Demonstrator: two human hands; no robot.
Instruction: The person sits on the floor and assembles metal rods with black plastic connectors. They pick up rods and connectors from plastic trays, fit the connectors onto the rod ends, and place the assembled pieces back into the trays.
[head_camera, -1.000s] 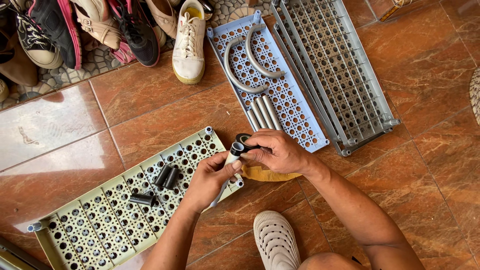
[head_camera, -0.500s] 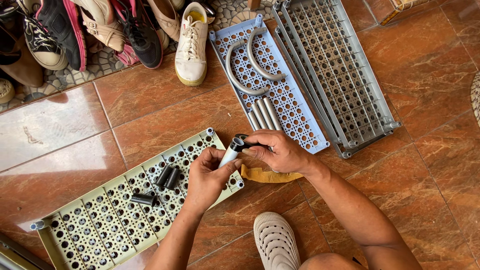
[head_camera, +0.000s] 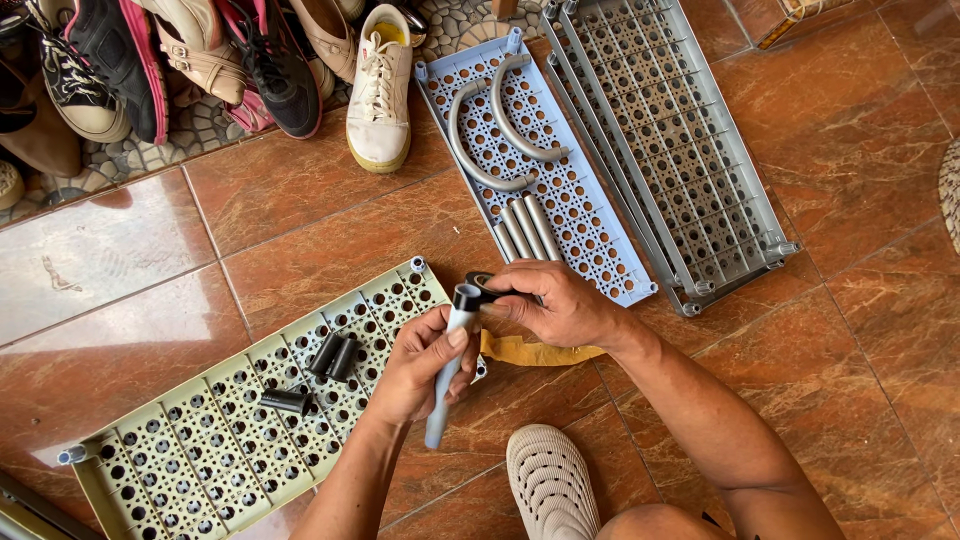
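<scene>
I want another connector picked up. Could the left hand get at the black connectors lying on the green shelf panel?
Probably yes: the black connectors lie uncovered just beside the left hand, though it is holding a grey tube.

A smooth, matt grey plastic tube (head_camera: 446, 368) capped by a black plastic connector (head_camera: 478, 291) is seen. The green shelf (head_camera: 200, 450) and blue shelf (head_camera: 580, 215) are perforated matt plastic. Glossy, marbled brown tile covers the floor (head_camera: 860, 300).
</scene>
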